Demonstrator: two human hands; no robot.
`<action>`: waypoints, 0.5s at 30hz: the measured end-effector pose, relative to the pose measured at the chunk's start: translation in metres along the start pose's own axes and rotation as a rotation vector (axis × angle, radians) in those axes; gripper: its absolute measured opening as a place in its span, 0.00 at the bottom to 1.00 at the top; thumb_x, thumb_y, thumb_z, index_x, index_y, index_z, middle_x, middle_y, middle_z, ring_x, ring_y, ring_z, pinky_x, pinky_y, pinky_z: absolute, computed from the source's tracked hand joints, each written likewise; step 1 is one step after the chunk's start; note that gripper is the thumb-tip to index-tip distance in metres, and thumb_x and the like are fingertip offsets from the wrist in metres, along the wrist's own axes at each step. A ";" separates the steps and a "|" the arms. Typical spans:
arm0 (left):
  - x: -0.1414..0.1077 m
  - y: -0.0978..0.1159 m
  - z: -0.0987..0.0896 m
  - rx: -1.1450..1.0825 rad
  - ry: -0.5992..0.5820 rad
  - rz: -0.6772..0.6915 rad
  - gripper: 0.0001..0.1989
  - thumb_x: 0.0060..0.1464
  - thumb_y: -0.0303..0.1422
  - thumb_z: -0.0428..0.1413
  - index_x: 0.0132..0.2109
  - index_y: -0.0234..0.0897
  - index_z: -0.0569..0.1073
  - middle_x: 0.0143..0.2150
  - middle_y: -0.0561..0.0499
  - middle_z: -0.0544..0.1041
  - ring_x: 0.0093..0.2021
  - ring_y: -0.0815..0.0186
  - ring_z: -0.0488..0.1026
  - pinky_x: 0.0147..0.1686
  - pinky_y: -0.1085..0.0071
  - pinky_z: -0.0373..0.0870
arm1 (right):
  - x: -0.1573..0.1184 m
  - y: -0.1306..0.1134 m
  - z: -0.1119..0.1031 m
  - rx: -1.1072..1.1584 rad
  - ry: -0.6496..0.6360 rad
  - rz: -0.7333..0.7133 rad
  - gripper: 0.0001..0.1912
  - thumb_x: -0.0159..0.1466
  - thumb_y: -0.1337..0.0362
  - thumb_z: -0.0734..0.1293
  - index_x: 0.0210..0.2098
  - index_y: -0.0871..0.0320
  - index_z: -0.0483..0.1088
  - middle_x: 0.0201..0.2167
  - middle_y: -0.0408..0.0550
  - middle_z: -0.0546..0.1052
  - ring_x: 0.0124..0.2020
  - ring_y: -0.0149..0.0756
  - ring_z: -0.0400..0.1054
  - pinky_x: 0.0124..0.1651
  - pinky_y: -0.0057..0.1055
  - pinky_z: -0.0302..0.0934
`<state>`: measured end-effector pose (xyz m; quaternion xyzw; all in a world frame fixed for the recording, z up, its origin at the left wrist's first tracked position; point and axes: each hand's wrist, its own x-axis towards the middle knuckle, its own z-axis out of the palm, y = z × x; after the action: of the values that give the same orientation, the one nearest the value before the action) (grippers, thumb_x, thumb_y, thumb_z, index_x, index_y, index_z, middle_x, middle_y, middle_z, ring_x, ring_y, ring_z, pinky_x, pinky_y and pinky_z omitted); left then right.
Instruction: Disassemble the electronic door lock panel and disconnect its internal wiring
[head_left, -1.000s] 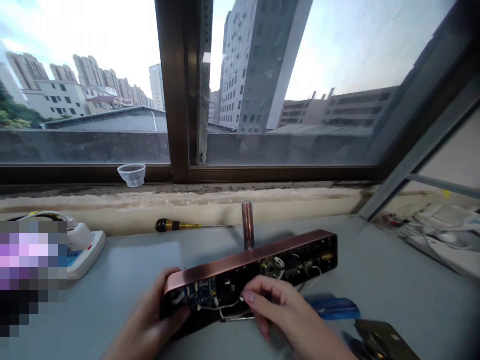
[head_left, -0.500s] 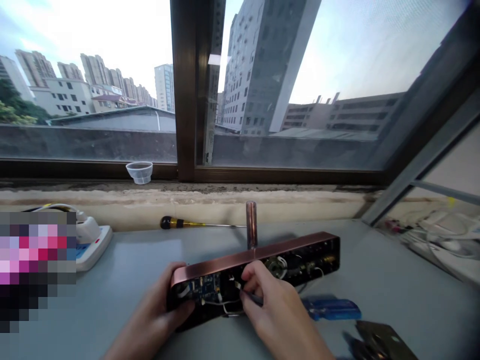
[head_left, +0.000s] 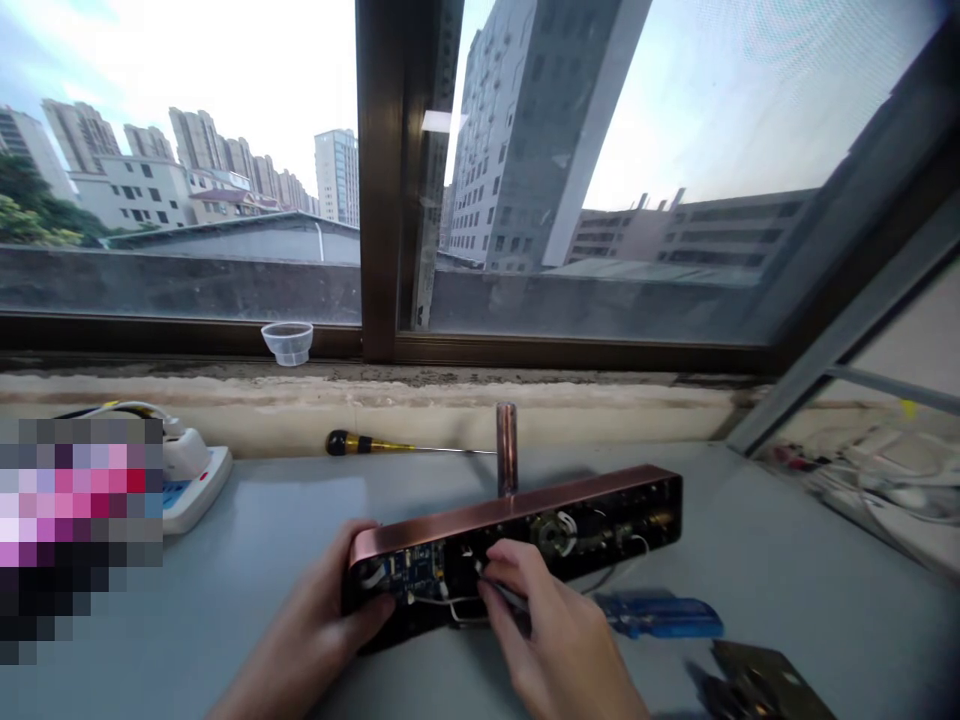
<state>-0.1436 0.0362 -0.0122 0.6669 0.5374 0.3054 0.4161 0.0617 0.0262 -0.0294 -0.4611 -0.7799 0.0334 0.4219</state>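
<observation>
An opened electronic door lock [head_left: 600, 490], long and copper-coloured, lies on its side with its black interior towards me. A round copper handle [head_left: 507, 450] sticks out from its far side. My left hand [head_left: 337, 600] grips the lock's left end, thumb over the front edge by the blue circuit board [head_left: 418, 572]. Within the middle of the housing, my right hand [head_left: 544, 610] pinches a small white wire connector [head_left: 478, 566] between thumb and fingers. The fingers partly hide the connector and its wire. Thin wires [head_left: 442, 602] run from the board towards that hand.
A blue-handled tool [head_left: 660, 615] lies right of my right hand, near a dark metal part [head_left: 765, 680]. Behind the lock is a yellow-and-black screwdriver [head_left: 367, 444]. A power strip [head_left: 206, 490] stands left, a plastic cup [head_left: 288, 343] on the sill, tangled cables [head_left: 885, 460] right.
My right hand has shifted slightly within the housing, its fingers still pinched at the connector. My left hand keeps its hold. The whole view has moved a little.
</observation>
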 end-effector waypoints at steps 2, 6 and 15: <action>0.000 0.001 0.000 -0.006 0.007 0.014 0.19 0.46 0.31 0.51 0.47 0.40 0.60 0.41 0.51 0.73 0.42 0.61 0.68 0.41 0.68 0.64 | -0.002 0.002 -0.002 0.027 -0.009 0.098 0.08 0.60 0.71 0.55 0.39 0.56 0.56 0.28 0.42 0.73 0.29 0.30 0.70 0.30 0.22 0.63; 0.000 0.003 0.000 -0.024 0.011 0.022 0.18 0.46 0.31 0.51 0.46 0.40 0.61 0.40 0.52 0.73 0.41 0.61 0.68 0.40 0.70 0.64 | -0.004 0.007 -0.004 -0.011 -0.027 0.198 0.08 0.60 0.68 0.56 0.40 0.56 0.56 0.26 0.42 0.73 0.26 0.32 0.69 0.28 0.24 0.62; -0.001 0.001 0.005 -0.046 0.100 0.012 0.18 0.44 0.33 0.52 0.45 0.40 0.62 0.37 0.54 0.73 0.39 0.63 0.69 0.37 0.73 0.64 | 0.006 -0.011 0.006 -0.474 0.099 -0.201 0.15 0.58 0.77 0.48 0.40 0.64 0.58 0.19 0.45 0.67 0.20 0.36 0.65 0.23 0.27 0.60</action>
<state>-0.1395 0.0343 -0.0139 0.6442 0.5463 0.3532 0.4023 0.0487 0.0271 -0.0246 -0.4682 -0.7864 -0.2149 0.3408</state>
